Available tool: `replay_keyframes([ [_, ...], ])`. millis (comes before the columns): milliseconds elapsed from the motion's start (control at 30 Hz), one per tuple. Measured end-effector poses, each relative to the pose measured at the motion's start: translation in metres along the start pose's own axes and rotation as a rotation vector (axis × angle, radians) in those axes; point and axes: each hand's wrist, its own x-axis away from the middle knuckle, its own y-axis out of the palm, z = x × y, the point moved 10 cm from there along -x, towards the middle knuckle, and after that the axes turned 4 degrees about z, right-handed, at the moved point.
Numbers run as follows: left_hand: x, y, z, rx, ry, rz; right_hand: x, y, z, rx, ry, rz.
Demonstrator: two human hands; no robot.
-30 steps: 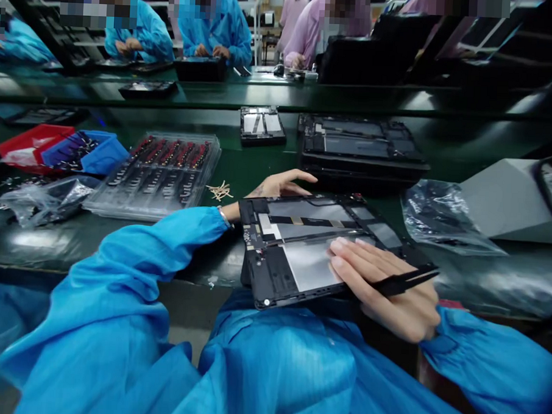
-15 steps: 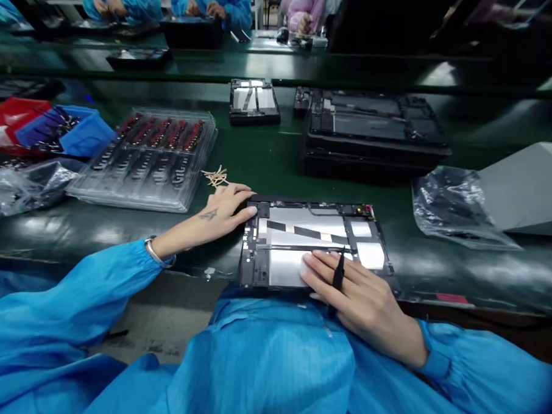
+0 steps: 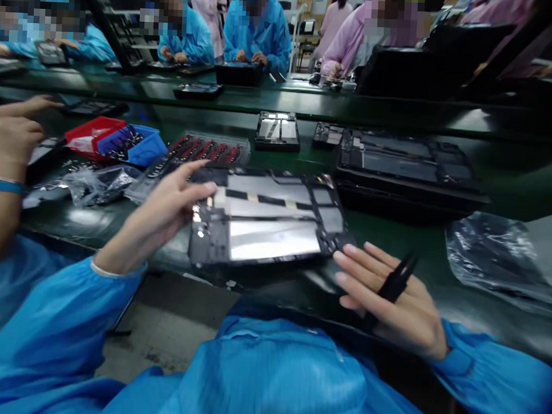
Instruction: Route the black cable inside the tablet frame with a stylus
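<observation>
At the far left edge we see a co-worker's hand (image 3: pixel 9 137) and forearm with a blue wristband, raised over the green bench (image 3: pixel 393 242) and apart from our own hands. Just right of it stand a red bin (image 3: pixel 84 134) and a blue bin (image 3: pixel 139 146) of small parts, side by side and touching, with a crumpled plastic bag (image 3: pixel 96 184) lying in front of them. Behind our left hand lies a clear tray (image 3: pixel 205 149) with rows of red and black parts.

Our left hand (image 3: pixel 163 217) grips the left edge of the open tablet chassis (image 3: pixel 266 222), thumb on top near the upper corner, fingers under the edge. The chassis sits in front of us at the near side of the bench, its left end seemingly lifted and tilted, inner side up, showing silvery plates and a dark strip across the middle.

Our right hand (image 3: pixel 391 300) is spread flat and loose, its fingertips (image 3: pixel 340 257) just at the chassis's lower right corner; we cannot tell whether they touch it. Black tweezers (image 3: pixel 394 285) lie tucked between the fingers, pointing up and away.

Farther back, a small open chassis (image 3: pixel 277 131) rests flat. To the right a stack of large dark chassis (image 3: pixel 405 170) sits on the bench, and at the far right lies another plastic bag (image 3: pixel 497 259).
</observation>
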Motion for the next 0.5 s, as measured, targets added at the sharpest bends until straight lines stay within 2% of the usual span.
replay_keyframes([
  [100, -0.042, -0.031, 0.041, 0.040, 0.159, 0.061, 0.003, -0.005, 0.028, -0.019, 0.009, 0.035],
  [167, -0.082, -0.039, 0.066, 0.096, 0.276, 0.104, 0.007, -0.001, 0.046, -0.038, 0.062, 0.047],
  [233, -0.132, -0.035, 0.080, 0.182, 0.321, 0.182, 0.012, 0.007, 0.060, -0.069, 0.145, 0.044],
  [300, -0.185, -0.007, 0.087, 0.209, 0.320, 0.170, 0.017, 0.016, 0.069, -0.106, 0.203, 0.031],
  [367, -0.236, 0.038, 0.090, 0.218, 0.304, 0.126, 0.021, 0.021, 0.071, -0.127, 0.218, 0.019],
  [433, -0.279, 0.094, 0.089, 0.243, 0.259, 0.047, 0.023, 0.024, 0.073, -0.142, 0.237, 0.004],
  [500, -0.310, 0.158, 0.085, 0.264, 0.205, -0.055, 0.024, 0.027, 0.076, -0.157, 0.268, -0.011],
])
